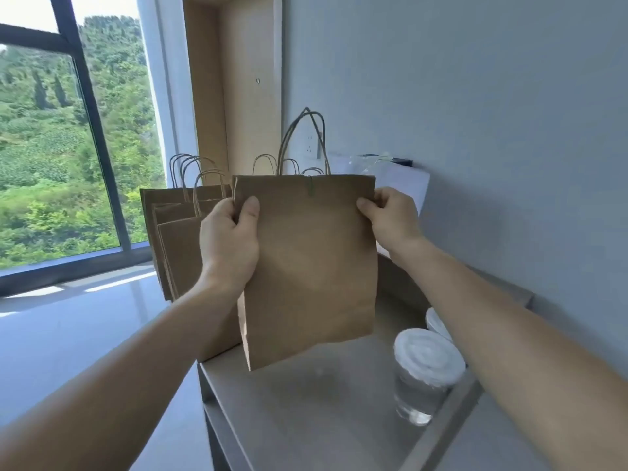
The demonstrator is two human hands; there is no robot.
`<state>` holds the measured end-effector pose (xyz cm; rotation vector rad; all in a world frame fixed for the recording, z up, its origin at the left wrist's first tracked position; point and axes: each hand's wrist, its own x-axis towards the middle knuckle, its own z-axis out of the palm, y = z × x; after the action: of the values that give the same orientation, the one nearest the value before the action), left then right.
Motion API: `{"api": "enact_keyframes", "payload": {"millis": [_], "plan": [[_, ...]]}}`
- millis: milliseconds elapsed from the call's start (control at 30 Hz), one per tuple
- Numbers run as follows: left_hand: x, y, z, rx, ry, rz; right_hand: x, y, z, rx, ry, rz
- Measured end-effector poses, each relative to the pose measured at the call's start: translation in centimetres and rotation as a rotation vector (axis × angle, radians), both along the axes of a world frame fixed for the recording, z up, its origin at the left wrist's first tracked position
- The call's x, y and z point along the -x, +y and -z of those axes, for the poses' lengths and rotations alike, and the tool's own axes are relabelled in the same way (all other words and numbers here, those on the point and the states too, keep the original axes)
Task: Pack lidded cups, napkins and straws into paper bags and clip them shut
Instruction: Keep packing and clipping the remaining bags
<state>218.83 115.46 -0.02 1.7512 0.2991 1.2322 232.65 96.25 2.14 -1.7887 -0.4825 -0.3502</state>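
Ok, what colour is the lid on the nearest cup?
The lid is white, seen best in the head view.

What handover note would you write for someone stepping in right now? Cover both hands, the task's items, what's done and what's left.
Left hand and right hand each pinch an upper edge of a brown paper bag, held upright over the metal counter.
Two lidded cups stand on the counter, right; other handled bags stand behind, left.
Done: unclear. Left: pack these cups, clip.

Paper bag (306,253) before standing bags (176,229), lidded cups (426,362) right on table (306,409)
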Motion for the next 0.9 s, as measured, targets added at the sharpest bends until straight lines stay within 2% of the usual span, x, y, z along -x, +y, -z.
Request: {"api": "enact_keyframes", "payload": {"millis": [233, 333, 533, 900], "plan": [[-7.0, 1.4, 6.9, 0.008, 0.131, 0.141, -8.2, 2.0, 4.5, 0.224, 0.165, 0.069], [-9.4, 1.1, 8.7, -0.059, 0.084, 0.166, -10.7, 2.6, 5.4, 0.273, 0.188, 0.126], [-13.3, 0.0, 10.1, -0.214, -0.030, 0.155, -14.3, 3.0, 5.6, 0.134, 0.237, 0.205], [-16.5, -1.4, 10.8, -0.268, -0.083, 0.146, -14.5, 1.9, 4.9, 0.007, 0.178, 0.273]]}}
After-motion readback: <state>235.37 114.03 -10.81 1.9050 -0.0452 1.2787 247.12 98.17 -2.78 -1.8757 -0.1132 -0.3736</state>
